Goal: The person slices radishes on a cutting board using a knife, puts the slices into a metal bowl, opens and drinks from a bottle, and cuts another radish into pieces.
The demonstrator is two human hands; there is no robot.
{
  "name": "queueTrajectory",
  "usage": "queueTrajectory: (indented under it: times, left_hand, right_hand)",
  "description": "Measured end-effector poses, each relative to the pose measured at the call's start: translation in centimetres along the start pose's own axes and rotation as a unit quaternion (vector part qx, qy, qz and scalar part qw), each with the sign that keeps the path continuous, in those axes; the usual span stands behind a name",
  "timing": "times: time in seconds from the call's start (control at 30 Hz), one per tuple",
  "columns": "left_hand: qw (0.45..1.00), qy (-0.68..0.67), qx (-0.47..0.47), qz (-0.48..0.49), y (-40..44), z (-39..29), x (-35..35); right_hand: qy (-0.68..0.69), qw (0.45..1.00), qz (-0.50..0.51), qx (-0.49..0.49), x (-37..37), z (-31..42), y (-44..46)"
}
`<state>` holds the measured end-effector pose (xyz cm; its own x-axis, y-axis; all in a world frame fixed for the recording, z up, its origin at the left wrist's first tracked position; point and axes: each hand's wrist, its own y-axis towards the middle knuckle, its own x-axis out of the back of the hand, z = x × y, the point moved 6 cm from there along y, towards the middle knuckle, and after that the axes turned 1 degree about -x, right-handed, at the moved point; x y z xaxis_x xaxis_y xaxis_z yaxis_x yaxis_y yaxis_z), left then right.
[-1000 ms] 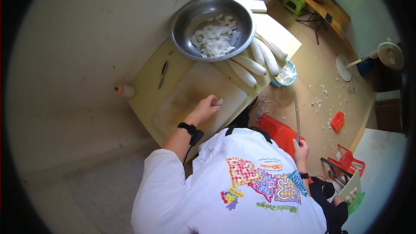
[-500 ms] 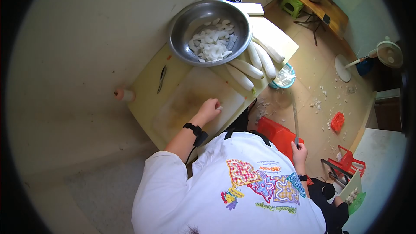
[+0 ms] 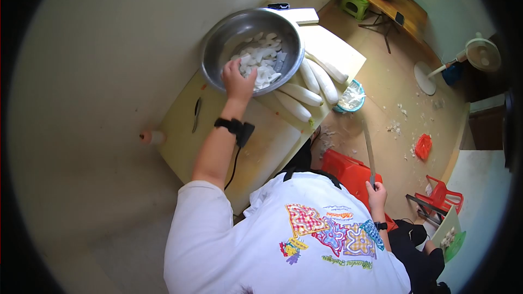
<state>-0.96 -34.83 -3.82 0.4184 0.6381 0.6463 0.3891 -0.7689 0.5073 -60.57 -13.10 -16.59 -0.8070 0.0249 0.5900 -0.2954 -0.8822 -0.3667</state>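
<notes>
Beside the table, the right hand clamps its grip around a knife, long axis pointing forward; over the bowl, I cannot tell the grip of the left hand.

The person wears a loose white shirt with short sleeves. Around the middle of its embroidered patches, a red-checked square sits at ten o'clock, a blue piece at three, green lettering at five and a yellow, red and purple motif at eight. The left hand is bare; a black wristband behind it bears a black box with a thin black cable. Behind the bare right hand is a dark band.
</notes>
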Motion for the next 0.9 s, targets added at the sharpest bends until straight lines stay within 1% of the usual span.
queueTrajectory:
  times: [0.03, 0.07, 0.13, 0.2, 0.23, 0.3, 0.33, 0.4, 0.47, 0.53, 0.67, 0.73, 0.83, 0.9]
  left_hand:
    - [0.993, 0.082, -0.08, -0.033, -1.2, -1.5, -0.2]
    - [0.995, 0.034, -0.094, 0.025, -2.6, -3.8, -0.4]
    - [0.969, -0.066, -0.151, 0.182, -6.5, -5.0, -3.2]
    - [0.916, -0.032, -0.184, 0.355, -9.7, -6.0, -6.2]
    - [0.915, -0.035, -0.184, 0.356, -10.5, -6.0, -7.2]
    - [0.906, 0.014, -0.159, 0.392, -12.0, -4.9, -9.5]
    - [0.901, 0.026, -0.194, 0.386, -11.9, -4.6, -10.3]
    - [0.895, 0.04, -0.199, 0.397, -11.9, -4.2, -11.7]
    - [0.889, 0.051, -0.204, 0.408, -11.9, -4.5, -12.7]
    - [0.874, 0.088, -0.253, 0.405, -11.8, -4.7, -13.5]
    - [0.862, 0.088, -0.243, 0.435, -12.0, -4.3, -14.2]
    - [0.871, 0.09, -0.299, 0.379, -12.0, -5.0, -13.5]
    - [0.865, 0.071, -0.292, 0.403, -11.6, -5.4, -13.2]
    - [0.865, 0.064, -0.31, 0.39, -11.2, -5.8, -12.5]
  right_hand:
    - [-0.008, 1.0, -0.002, -0.003, 0.2, -0.3, -0.1]
    - [-0.016, 1.0, -0.004, -0.006, 0.4, -0.6, -0.2]
    - [-0.003, 1.0, -0.015, -0.011, 0.5, -1.1, -0.3]
    - [0.006, 1.0, -0.023, -0.015, 0.8, -1.4, -0.2]
    - [-0.002, 1.0, -0.025, -0.018, 1.0, -1.4, -0.1]
    - [-0.01, 0.999, -0.027, -0.022, 1.3, -1.2, 0.0]
    - [-0.003, 0.999, -0.029, -0.025, 1.5, -1.1, -0.1]
    - [0.004, 0.999, -0.038, -0.03, 2.0, -0.4, -0.2]
    - [-0.024, 0.999, -0.033, -0.025, 2.6, 0.6, -0.6]
    - [-0.035, 0.998, -0.035, -0.027, 2.8, 0.0, -0.7]
    - [-0.057, 0.998, -0.037, -0.02, 3.3, -0.2, -0.9]
    - [-0.056, 0.997, -0.039, -0.027, 3.3, -0.6, -0.9]
    - [-0.067, 0.996, -0.041, -0.033, 3.4, -0.6, -0.8]
    - [-0.078, 0.996, -0.044, -0.031, 3.4, -0.6, -0.8]
